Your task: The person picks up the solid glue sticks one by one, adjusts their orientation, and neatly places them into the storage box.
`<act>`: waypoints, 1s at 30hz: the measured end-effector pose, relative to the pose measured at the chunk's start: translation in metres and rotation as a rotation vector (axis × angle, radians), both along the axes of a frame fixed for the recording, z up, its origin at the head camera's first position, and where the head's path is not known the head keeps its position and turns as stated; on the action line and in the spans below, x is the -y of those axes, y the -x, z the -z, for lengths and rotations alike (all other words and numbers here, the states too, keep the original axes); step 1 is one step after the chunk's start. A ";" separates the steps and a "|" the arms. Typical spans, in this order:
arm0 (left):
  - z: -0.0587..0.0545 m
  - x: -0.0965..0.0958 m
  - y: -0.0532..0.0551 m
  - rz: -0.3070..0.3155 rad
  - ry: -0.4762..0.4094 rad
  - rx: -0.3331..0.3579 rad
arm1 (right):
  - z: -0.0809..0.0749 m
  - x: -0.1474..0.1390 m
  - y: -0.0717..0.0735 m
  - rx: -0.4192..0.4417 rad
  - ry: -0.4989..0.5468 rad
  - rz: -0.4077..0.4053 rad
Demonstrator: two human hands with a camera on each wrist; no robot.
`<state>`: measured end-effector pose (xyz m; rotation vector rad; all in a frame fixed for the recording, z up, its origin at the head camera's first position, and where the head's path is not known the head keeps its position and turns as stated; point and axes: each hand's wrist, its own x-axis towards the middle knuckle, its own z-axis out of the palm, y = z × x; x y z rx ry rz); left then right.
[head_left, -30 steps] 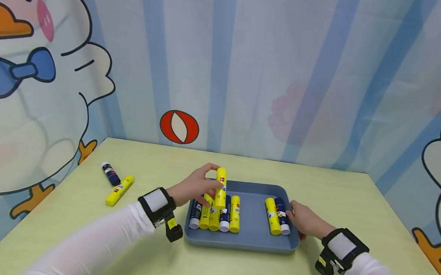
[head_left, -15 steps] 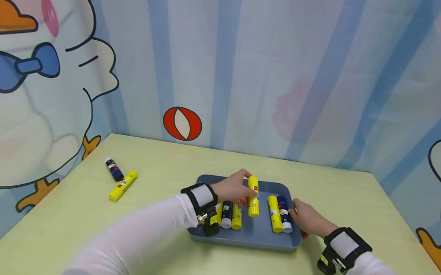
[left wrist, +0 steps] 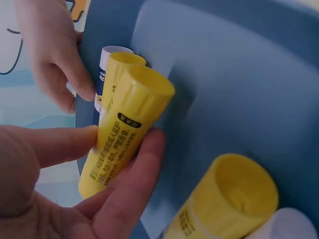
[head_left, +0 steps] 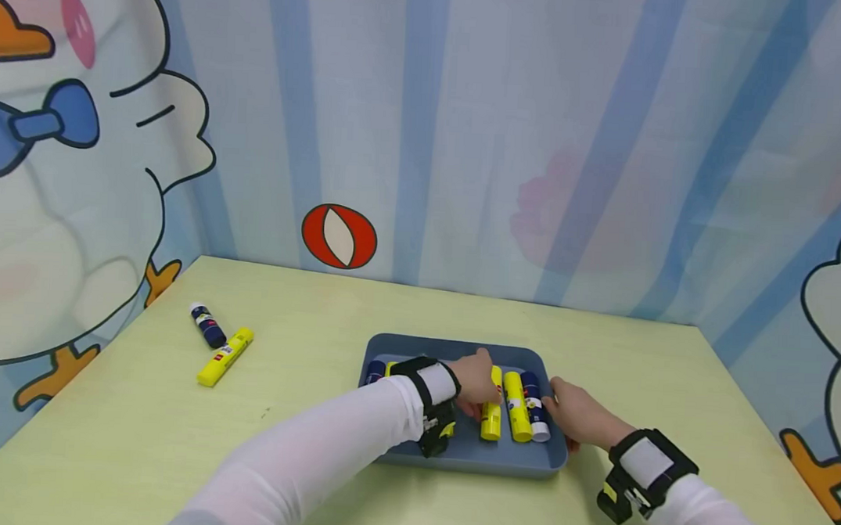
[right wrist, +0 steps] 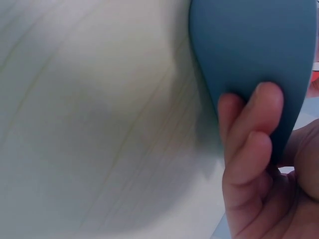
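Observation:
My left hand (head_left: 473, 381) pinches a yellow glue stick (head_left: 491, 414) between thumb and fingers, low over the blue-grey tray (head_left: 475, 459). In the left wrist view this glue stick (left wrist: 122, 142) tilts, its end overlapping a second yellow glue stick (left wrist: 122, 60). Beside it in the tray lie that yellow glue stick (head_left: 517, 408) and a navy one with a white cap (head_left: 535, 408), against the right side. My right hand (head_left: 583, 414) grips the tray's right wall; the right wrist view shows its fingers (right wrist: 249, 154) curled against the outside of the tray (right wrist: 254, 45).
Several more glue sticks sit at the tray's left, mostly hidden by my left forearm; a navy one (head_left: 375, 372) peeks out. On the table at far left lie a navy glue stick (head_left: 208, 325) and a yellow one (head_left: 225, 357). A printed curtain (head_left: 468, 139) stands behind the table.
My left hand has carried the yellow glue stick rightward from above the left row and lowered it beside the right-hand pair. My right hand stays on the tray's wall.

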<state>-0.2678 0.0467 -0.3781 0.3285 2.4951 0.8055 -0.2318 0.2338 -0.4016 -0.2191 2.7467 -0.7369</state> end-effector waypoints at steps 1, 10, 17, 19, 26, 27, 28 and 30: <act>0.000 -0.002 0.000 0.009 0.020 0.000 | 0.000 0.000 0.001 -0.003 -0.002 -0.002; 0.014 -0.014 0.015 -0.037 0.035 -0.007 | -0.001 0.001 0.003 0.016 -0.011 0.012; 0.021 -0.022 0.018 -0.061 0.028 0.000 | 0.000 0.001 0.001 0.015 0.001 0.027; 0.023 -0.024 0.018 -0.066 0.031 -0.005 | 0.000 0.001 0.000 0.011 0.005 0.026; 0.027 -0.026 0.015 -0.076 0.059 -0.075 | -0.001 0.002 0.000 0.001 0.010 0.016; 0.027 -0.026 0.015 -0.074 0.065 -0.082 | -0.001 0.002 -0.001 0.002 0.010 0.017; 0.026 -0.026 0.014 -0.071 0.069 -0.087 | -0.001 0.002 -0.001 0.004 0.010 0.019; 0.025 -0.025 0.013 -0.067 0.078 -0.091 | 0.000 0.002 -0.001 0.002 0.011 0.018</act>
